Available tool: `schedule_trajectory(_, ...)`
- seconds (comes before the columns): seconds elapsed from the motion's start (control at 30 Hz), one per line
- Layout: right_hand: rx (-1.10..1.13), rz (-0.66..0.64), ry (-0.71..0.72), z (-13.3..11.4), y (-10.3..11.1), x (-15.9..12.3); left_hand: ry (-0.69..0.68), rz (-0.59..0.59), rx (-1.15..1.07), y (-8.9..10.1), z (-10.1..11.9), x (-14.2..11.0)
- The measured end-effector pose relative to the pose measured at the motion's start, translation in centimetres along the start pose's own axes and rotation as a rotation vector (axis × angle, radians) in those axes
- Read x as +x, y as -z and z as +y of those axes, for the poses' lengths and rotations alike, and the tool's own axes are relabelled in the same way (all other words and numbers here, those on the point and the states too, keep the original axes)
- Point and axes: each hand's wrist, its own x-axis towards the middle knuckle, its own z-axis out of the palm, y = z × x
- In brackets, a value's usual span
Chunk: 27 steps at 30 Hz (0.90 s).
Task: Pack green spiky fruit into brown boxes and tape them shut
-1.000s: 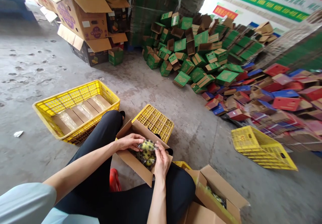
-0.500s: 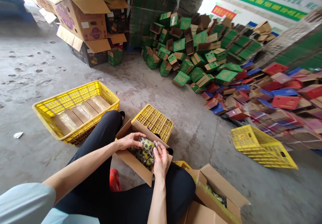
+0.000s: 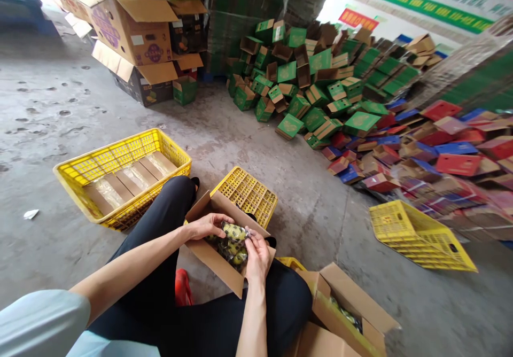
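Above an open cardboard box (image 3: 218, 271) on my lap, both hands hold a yellow-green fruit in clear plastic wrap with dark dots (image 3: 235, 232). My left hand (image 3: 208, 226) grips its left end between thumb and fingers. At the opposite end, my right hand (image 3: 257, 253) pinches the plastic near the box's right wall. More wrapped fruit (image 3: 238, 258) lies inside the box, just below the held one. What kind of fruit it is, I cannot tell.
A yellow crate (image 3: 150, 218) with several taped cartons stands left. An upturned yellow crate (image 3: 250, 194) sits beyond the box. Another open carton (image 3: 352, 309) is at my lower right. Piles of green boxes (image 3: 288, 126) and red and blue boxes (image 3: 457, 164) lie further off.
The held fruit has turned between my fingers, and its dotted wrap shows differently. My hands have shifted only slightly over the box, both still gripping it.
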Motion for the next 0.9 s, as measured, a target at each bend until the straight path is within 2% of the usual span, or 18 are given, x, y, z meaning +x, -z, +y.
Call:
schedule_trajectory(0.13,-0.035,0.021,0.012,0.34,0.12,0.10,-0.023,-0.014,0.009,0.15,-0.20,0.19)
schedule_trajectory(0.33,-0.111,0.114,0.048,0.40,0.15,0.32,-0.007,-0.097,-0.011,-0.27,-0.07,-0.01)
schedule_trajectory(0.57,-0.138,0.155,0.073,0.14,-0.02,0.16,0.109,-0.008,-0.048,-0.44,0.21,-0.54)
schedule_trajectory(0.73,-0.073,0.075,0.036,0.09,-0.28,-0.06,0.082,-0.008,0.026,-0.18,0.03,-0.39)
schedule_trajectory(0.9,0.038,0.112,-0.018,-0.20,-0.69,-0.01,0.000,0.026,0.098,0.11,-0.23,-0.15)
